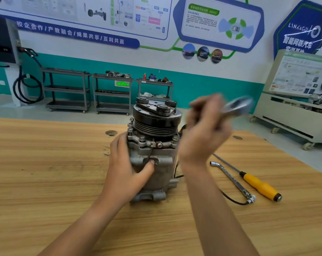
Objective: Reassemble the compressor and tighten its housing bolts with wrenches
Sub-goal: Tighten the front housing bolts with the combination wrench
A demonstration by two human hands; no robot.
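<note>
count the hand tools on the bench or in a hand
3: a blurred silver metal wrench held in the right hand; a silver L-shaped socket wrench lying on the wooden table; a yellow-handled screwdriver beside it. Others may hide behind the grey metal compressor.

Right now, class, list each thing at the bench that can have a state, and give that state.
compressor: upright on the bench, pulley end up.
left hand: holds the compressor body.
right hand: raised, grips the wrench.
wrench: in the air, blurred.
L-shaped wrench: lying on the bench, untouched.
screwdriver: lying beside it, untouched.
housing bolts: seated; tightness unclear.
</note>
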